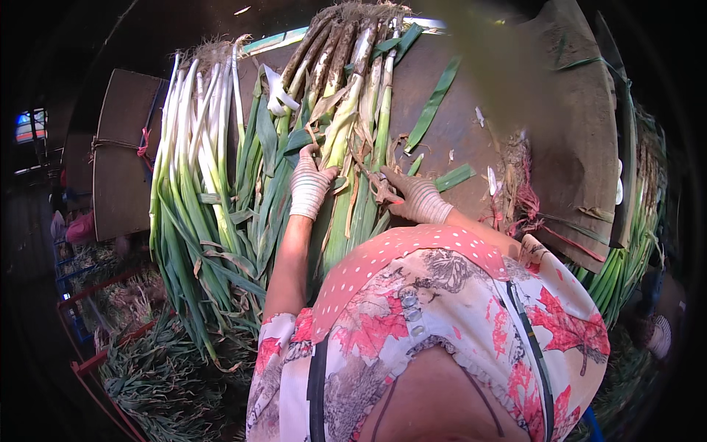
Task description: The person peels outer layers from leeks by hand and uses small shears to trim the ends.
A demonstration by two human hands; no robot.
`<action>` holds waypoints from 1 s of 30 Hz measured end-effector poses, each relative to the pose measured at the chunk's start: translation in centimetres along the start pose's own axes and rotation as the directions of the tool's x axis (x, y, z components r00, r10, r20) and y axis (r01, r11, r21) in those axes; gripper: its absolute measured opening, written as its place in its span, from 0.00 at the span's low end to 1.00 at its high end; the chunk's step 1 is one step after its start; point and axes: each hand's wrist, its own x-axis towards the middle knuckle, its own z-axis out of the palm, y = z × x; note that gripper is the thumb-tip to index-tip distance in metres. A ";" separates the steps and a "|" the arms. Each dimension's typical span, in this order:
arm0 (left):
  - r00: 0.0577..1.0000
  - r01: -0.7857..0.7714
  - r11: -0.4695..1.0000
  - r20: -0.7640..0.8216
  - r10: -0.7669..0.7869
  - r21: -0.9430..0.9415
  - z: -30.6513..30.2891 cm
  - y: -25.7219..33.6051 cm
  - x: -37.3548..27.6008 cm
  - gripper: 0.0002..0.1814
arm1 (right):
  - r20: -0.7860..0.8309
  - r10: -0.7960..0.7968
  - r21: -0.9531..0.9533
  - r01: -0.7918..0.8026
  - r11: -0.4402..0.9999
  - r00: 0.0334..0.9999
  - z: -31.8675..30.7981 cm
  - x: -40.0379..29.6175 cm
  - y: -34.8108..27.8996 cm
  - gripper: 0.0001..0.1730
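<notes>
My left hand [310, 185], in a striped fabric glove, grips the leaf part of a long green onion [343, 130], thumb on its right side. To the right, my right hand [418, 198], gloved alike, pinches a brownish withered strip [381, 187]; a small orange-red spot shows by its fingers, too unclear to name. Soil-stained onions [337, 55] lie around both hands, roots at the far edge, leaves towards me. Left of them rests a bunch of white-stemmed onions [204, 116], its stems clean.
Cut leaf pieces [433, 105] lie on the brown tabletop [420, 72]. Pink twine [527, 201] hangs at right beside a cardboard-like panel [580, 138]. More onions [640, 221] stand beyond. Leaves are heaped [165, 381] at lower left by a red metal frame [88, 364]. A blurred object blocks the upper right.
</notes>
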 end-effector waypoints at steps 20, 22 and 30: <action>0.891 0.354 0.468 0.444 0.094 -0.810 -1.9 -2.4 2.7 0.19 | -0.369 0.068 0.203 0.010 0.979 0.927 -10.0 6.1 -0.3 0.49; 0.937 0.271 0.623 0.349 0.003 -0.734 0.9 -1.9 2.1 0.21 | -0.225 0.107 0.148 -0.075 0.986 0.968 -9.0 4.9 -1.2 0.51; 0.879 -0.373 0.885 -0.199 0.434 0.278 0.1 4.6 -1.0 0.20 | -0.506 0.148 0.101 -0.112 0.989 0.850 -13.2 15.9 4.4 0.49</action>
